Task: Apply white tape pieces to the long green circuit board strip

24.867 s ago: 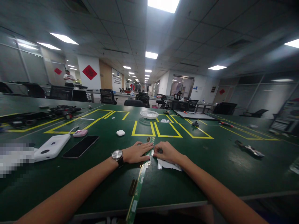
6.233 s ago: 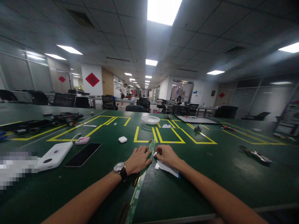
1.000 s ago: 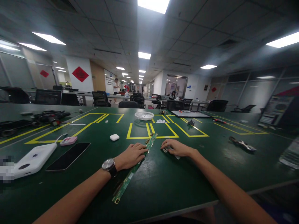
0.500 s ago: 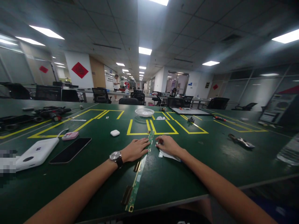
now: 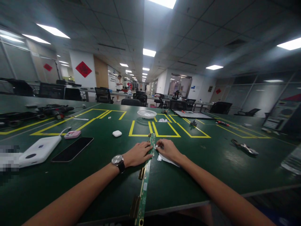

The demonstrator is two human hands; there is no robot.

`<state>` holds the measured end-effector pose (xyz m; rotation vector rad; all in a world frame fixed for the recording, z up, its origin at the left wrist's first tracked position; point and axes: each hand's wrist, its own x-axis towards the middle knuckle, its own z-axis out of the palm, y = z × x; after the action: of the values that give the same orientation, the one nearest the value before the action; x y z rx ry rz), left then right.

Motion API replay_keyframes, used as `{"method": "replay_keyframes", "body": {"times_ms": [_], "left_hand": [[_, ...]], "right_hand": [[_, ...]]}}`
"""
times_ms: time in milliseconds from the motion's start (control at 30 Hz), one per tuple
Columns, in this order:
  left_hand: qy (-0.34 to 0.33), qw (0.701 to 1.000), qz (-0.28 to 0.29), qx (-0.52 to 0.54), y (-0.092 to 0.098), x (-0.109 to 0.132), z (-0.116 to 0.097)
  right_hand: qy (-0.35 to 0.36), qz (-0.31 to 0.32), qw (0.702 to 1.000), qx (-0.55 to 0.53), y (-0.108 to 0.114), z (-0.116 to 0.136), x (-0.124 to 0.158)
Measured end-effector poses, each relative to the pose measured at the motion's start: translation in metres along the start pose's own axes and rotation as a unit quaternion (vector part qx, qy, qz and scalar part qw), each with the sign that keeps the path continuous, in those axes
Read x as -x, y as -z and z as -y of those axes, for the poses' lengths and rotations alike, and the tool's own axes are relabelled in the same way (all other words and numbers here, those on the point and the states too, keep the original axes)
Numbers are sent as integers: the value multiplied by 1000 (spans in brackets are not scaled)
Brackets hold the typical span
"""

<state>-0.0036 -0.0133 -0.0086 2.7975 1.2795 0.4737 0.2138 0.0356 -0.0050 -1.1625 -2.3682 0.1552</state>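
A head-worn camera looks forward, down at hands point(image 5: 138, 154).

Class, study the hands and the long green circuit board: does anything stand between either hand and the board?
Nothing visible separates the left hand from the circuit board: its fingertips reach onto the board's left edge. Only a small white piece shows between the right hand and the board; whether it touches the board is unclear.
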Motion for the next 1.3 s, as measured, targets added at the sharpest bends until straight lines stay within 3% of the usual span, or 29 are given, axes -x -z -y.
{"method": "replay_keyframes", "body": {"times_ms": [700,1000,1300], "left_hand": [[-30,1000,-7,-5,-4,2,6],[-50,998,44,3,-3,0,19],[-29,999,20,25,1,4,6]], "right_hand": [[56,-9,998,19,-7,-12,-7],[115,24,993,-33,5,-13,-7],[112,1,994,-18,-4,-18,-5]]}}
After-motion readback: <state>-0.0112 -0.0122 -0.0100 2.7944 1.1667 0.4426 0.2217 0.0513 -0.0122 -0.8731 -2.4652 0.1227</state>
